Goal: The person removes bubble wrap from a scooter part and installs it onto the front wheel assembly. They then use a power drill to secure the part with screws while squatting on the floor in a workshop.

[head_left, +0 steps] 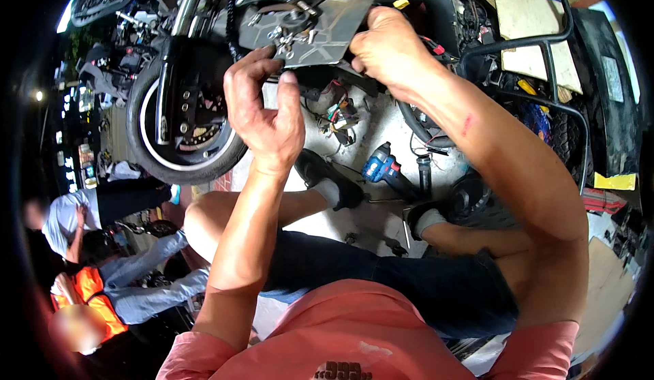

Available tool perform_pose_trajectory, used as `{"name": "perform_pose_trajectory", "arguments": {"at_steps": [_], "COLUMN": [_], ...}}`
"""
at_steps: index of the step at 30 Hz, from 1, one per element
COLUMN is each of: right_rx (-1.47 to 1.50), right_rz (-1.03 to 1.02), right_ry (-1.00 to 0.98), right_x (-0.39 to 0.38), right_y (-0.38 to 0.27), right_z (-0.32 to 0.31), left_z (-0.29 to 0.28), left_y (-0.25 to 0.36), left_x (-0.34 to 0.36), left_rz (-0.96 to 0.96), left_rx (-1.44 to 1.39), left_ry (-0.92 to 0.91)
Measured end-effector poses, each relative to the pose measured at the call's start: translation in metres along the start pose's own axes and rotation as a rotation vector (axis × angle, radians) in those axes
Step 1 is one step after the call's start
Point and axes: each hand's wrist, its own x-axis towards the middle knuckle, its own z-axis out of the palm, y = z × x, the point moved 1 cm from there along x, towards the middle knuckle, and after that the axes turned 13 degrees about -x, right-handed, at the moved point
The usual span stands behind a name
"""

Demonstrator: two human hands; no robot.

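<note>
Loosely, the left hand (264,117) spreads at the panel (340,20) edge; right hand (387,51) curls alongside, grip unclear.

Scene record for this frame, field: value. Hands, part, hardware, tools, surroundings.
left hand: thumb and fingers apart at the panel's near edge; contact unclear
right hand: fingers curled by the panel's right edge; any held item hidden
part: gray panel
hardware: loose screws on the panel
floor: blue-and-black power tool between the feet; loose wires beyond it
left: wheel with black tire
bystanders: person in orange vest; person in light shirt
</note>
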Motion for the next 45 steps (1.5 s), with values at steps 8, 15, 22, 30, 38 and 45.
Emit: {"name": "perform_pose_trajectory", "arguments": {"at_steps": [8,15,22,30,38,45], "right_rx": [-0.005,0.029,-0.044,0.135,0.019,-0.268], "right_rz": [0.098,0.074,0.057,0.05,0.059,-0.033], "right_ry": [-0.174,-0.107,-0.265,-0.461,-0.518,-0.446], "right_x": [0.0,0.006,0.008,0.006,-0.009,-0.038], "right_y": [-0.005,0.007,0.002,-0.001,-0.002,-0.012], "right_z": [-0.013,-0.012,-0.024,-0.035,-0.047,-0.024], "left_z": [-0.004,-0.006,-0.006,-0.007,-0.01,-0.015], "left_y": [0.0,-0.004,-0.005,-0.004,0.009,0.008], "left_x": [0.001,0.0,-0.002,-0.002,0.004,-0.001], "left_rz": [0.106,0.155,0.152,0.119,0.221,0.07], "left_rx": [0.133,0.186,0.182,0.159,0.09,0.0], "left_ry": [0.004,0.044,0.057,0.074,0.169,0.195]}}
